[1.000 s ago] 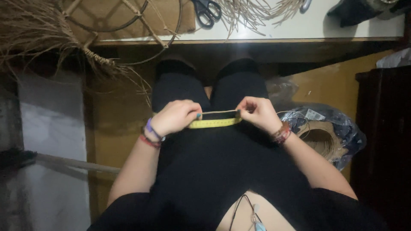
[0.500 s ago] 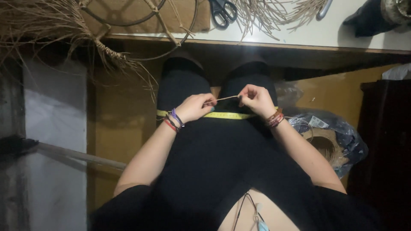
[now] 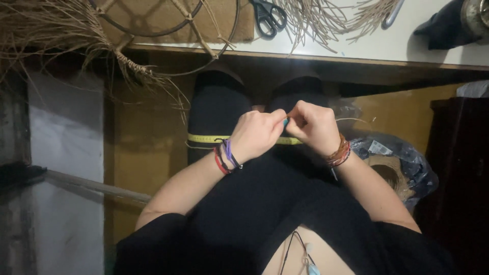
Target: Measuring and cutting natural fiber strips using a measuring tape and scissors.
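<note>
My left hand (image 3: pixel 256 135) and my right hand (image 3: pixel 314 125) meet over my lap, fingertips pinched together. Between the fingertips shows a small teal bit (image 3: pixel 286 121), too small to identify. A thin pale strand (image 3: pixel 352 119) trails off to the right of my right hand. A yellow measuring tape (image 3: pixel 204 138) lies across my black-clad thighs (image 3: pixel 214 107), just under both hands. Coloured bracelets sit on both wrists.
A white table edge (image 3: pixel 367 53) runs above my knees. On it lie black scissors (image 3: pixel 270 15), a wire hoop (image 3: pixel 232 30) wound with dry fibres (image 3: pixel 46 25), and more loose fibres (image 3: pixel 326 20). A plastic bag with a twine roll (image 3: pixel 389 170) sits at the right beside a dark cabinet (image 3: pixel 458 168).
My hands were apart with a thin strand stretched between them along the tape. They have since come together at the middle of my lap, fingertips touching.
</note>
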